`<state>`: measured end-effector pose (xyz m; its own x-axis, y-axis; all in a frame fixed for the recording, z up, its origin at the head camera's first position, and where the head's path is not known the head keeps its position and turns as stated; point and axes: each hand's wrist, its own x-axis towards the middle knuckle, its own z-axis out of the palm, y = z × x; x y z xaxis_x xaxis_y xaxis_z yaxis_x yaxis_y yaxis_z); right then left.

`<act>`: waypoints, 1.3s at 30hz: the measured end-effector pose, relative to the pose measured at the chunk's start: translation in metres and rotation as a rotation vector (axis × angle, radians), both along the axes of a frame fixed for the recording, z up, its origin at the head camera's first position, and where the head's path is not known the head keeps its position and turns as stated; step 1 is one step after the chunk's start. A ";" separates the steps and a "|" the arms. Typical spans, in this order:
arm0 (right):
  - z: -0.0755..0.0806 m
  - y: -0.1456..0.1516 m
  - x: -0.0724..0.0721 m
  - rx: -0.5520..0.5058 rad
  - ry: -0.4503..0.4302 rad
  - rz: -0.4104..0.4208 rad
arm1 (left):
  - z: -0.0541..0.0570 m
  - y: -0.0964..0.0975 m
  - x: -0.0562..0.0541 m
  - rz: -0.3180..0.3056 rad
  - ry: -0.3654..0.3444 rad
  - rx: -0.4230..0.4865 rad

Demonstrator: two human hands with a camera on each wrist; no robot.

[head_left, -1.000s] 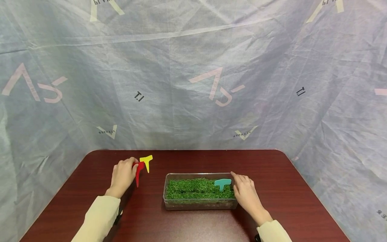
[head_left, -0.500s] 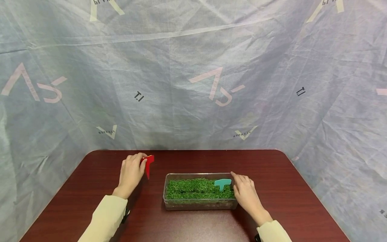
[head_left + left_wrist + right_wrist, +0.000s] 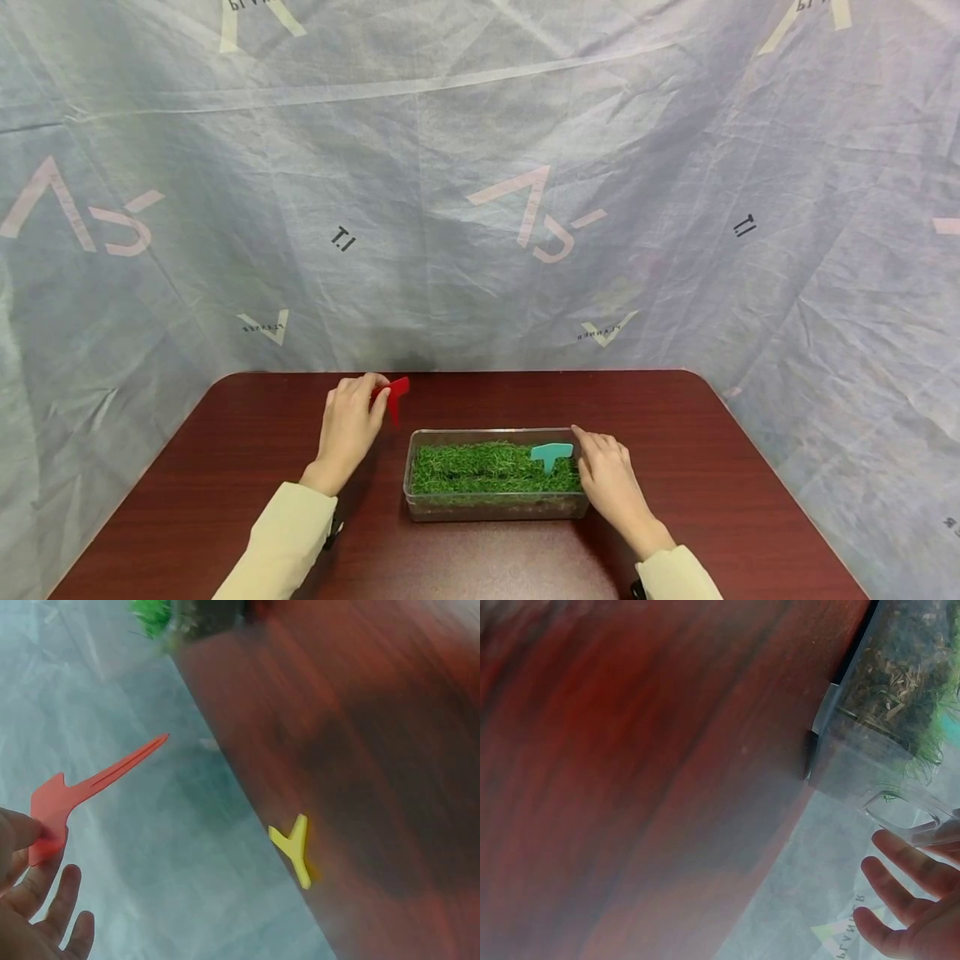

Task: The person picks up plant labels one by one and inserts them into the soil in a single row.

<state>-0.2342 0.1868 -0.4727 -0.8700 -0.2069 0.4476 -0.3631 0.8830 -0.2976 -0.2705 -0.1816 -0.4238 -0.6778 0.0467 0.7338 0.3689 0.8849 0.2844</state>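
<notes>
Teal marker [image 3: 551, 454] stands in the grass [image 3: 472, 467] of the clear box [image 3: 495, 506], seemingly done; the red marker [image 3: 52, 806], pinched by the left hand [image 3: 348, 427] near the box, and the yellow marker [image 3: 296, 846], on the table [image 3: 720, 483], are not yet in. The right hand [image 3: 611, 479], fingers loosely extended, touches the box's right end.

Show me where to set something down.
Bare: the dark red wooden table right of the right hand, left of the left hand, and before and behind the clear rectangular plastic grass tub. Crowded: around the left hand, with its red T-shaped marker and, lying nearby, a yellow Y-shaped one; and the tub's right end, with the right hand and turquoise T-shaped marker.
</notes>
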 end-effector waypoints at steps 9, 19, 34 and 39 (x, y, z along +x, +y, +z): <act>0.001 0.000 0.001 0.005 -0.005 0.000 | 0.011 0.021 0.003 -0.036 0.061 0.044; 0.001 -0.001 0.001 0.007 -0.018 0.001 | 0.021 0.039 0.009 -0.084 0.100 0.083; 0.002 -0.001 0.001 0.000 -0.037 -0.001 | 0.020 0.076 0.025 -0.203 0.066 0.036; 0.002 -0.001 0.001 0.005 -0.041 -0.002 | 0.016 0.086 0.029 -0.228 0.043 0.021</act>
